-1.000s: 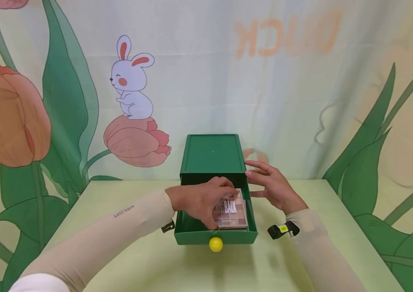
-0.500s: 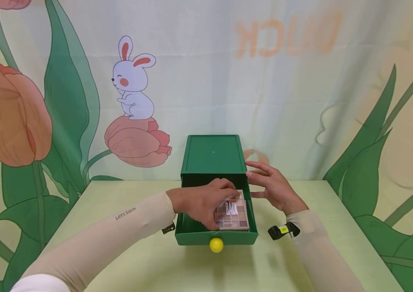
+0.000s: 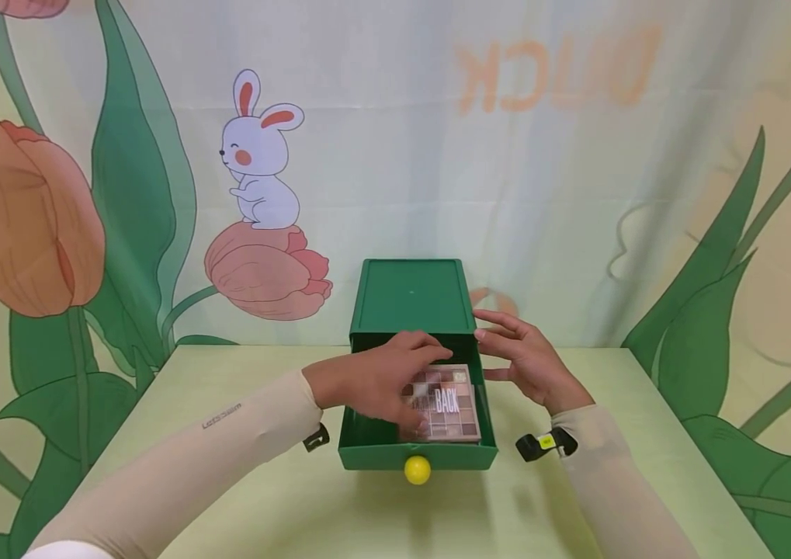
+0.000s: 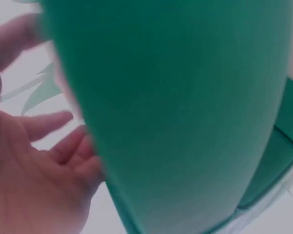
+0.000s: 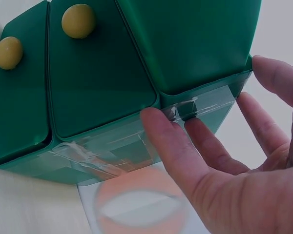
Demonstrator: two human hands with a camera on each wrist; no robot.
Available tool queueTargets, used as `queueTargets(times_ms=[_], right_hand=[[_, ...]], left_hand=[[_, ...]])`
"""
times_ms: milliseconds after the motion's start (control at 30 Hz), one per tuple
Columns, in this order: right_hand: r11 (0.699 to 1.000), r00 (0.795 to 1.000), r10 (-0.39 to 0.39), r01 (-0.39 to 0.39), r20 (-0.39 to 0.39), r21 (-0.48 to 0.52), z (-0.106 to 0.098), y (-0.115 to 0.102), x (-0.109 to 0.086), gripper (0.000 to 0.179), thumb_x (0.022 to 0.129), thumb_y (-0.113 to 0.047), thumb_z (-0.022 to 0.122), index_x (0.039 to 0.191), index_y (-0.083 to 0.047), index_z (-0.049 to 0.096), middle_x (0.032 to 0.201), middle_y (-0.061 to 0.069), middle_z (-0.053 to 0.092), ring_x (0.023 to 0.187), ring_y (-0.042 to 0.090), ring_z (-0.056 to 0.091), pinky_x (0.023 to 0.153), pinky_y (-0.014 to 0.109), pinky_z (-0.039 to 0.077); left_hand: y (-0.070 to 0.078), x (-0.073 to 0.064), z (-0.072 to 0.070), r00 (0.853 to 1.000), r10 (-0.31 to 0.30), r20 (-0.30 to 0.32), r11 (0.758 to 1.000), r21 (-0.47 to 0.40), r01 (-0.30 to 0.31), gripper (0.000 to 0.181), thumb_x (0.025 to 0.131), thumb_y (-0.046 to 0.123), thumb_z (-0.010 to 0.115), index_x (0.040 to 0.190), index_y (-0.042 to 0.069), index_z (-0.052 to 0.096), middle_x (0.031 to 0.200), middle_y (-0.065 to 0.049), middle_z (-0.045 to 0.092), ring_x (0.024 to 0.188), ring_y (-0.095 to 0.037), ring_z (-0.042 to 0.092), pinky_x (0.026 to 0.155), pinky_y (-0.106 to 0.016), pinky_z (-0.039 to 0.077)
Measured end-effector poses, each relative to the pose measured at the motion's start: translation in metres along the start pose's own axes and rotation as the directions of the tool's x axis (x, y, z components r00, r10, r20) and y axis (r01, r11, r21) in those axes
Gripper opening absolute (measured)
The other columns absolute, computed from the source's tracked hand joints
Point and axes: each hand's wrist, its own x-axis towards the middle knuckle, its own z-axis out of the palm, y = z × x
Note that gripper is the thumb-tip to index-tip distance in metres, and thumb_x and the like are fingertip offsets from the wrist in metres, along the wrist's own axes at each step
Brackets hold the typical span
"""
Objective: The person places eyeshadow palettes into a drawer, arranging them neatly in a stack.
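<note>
An eyeshadow palette (image 3: 445, 404) marked "BACK" lies in the pulled-out top drawer (image 3: 367, 456) of a green cabinet (image 3: 412, 299). My left hand (image 3: 384, 380) reaches over the drawer's left side, thumb and fingers spread above the palette's left part. Whether the thumb touches the palette I cannot tell. In the left wrist view the drawer wall hides the fingertips of that left hand (image 4: 44, 175). My right hand (image 3: 528, 361) steadies the cabinet's right side with extended fingertips, and in the right wrist view these fingers (image 5: 173, 151) touch its taped side.
A yellow ball knob (image 3: 418, 470) sticks out from the drawer front. Two more closed drawers with yellow knobs (image 5: 78, 21) lie below. The cabinet stands on a pale green table (image 3: 241, 481), close to a printed curtain (image 3: 395, 155).
My left hand has shifted left and its fingers have come off the palette's far edge, uncovering more of it. The palette now lies in the drawer. My right hand stays at the cabinet side.
</note>
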Motion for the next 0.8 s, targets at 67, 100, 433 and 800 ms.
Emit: queueTargets(times_ms=[67, 100, 433, 800], right_hand=[[1.000, 1.000, -0.002, 0.002, 0.000, -0.003, 0.000, 0.000, 0.000, 0.060, 0.102, -0.041, 0.071, 0.156, -0.025, 0.052, 0.150, 0.015, 0.054, 0.141, 0.045, 0.053, 0.104, 0.065, 0.055], [1.000, 1.000, -0.002, 0.002, -0.001, -0.005, 0.001, 0.000, 0.000, 0.060, 0.102, -0.040, 0.071, 0.156, -0.024, 0.052, 0.150, 0.015, 0.054, 0.141, 0.045, 0.053, 0.104, 0.065, 0.055], [0.999, 1.000, -0.008, 0.008, -0.008, -0.033, 0.003, 0.000, 0.000, 0.062, 0.102, -0.040, 0.070, 0.158, -0.024, 0.050, 0.157, 0.019, 0.049, 0.144, 0.048, 0.049, 0.105, 0.068, 0.053], [1.000, 1.000, -0.002, 0.001, -0.029, -0.027, 0.004, 0.001, 0.000, 0.059, 0.101, -0.041, 0.072, 0.156, -0.026, 0.053, 0.155, 0.016, 0.052, 0.143, 0.047, 0.052, 0.103, 0.067, 0.054]], left_hand=[[0.002, -0.006, -0.002, 0.999, -0.014, -0.046, 1.000, -0.003, 0.014, 0.088, 0.091, 0.036, 0.081, 0.165, 0.017, 0.035, 0.165, -0.003, 0.036, 0.145, -0.020, 0.038, 0.112, -0.039, 0.054], [0.003, -0.009, -0.003, 0.997, -0.020, -0.073, 1.000, -0.011, 0.019, 0.086, 0.093, 0.036, 0.080, 0.164, 0.016, 0.036, 0.165, -0.004, 0.037, 0.146, -0.021, 0.039, 0.113, -0.040, 0.053], [0.021, -0.049, 0.004, 0.899, -0.110, -0.424, 0.986, -0.159, 0.046, 0.070, 0.093, 0.028, 0.083, 0.152, 0.006, 0.053, 0.145, -0.008, 0.059, 0.128, -0.022, 0.061, 0.107, -0.040, 0.057], [0.045, -0.079, 0.029, 0.747, -0.194, -0.636, 0.969, -0.243, 0.045, 0.053, 0.090, 0.023, 0.086, 0.138, 0.009, 0.067, 0.131, 0.000, 0.068, 0.118, -0.014, 0.067, 0.101, -0.035, 0.060]])
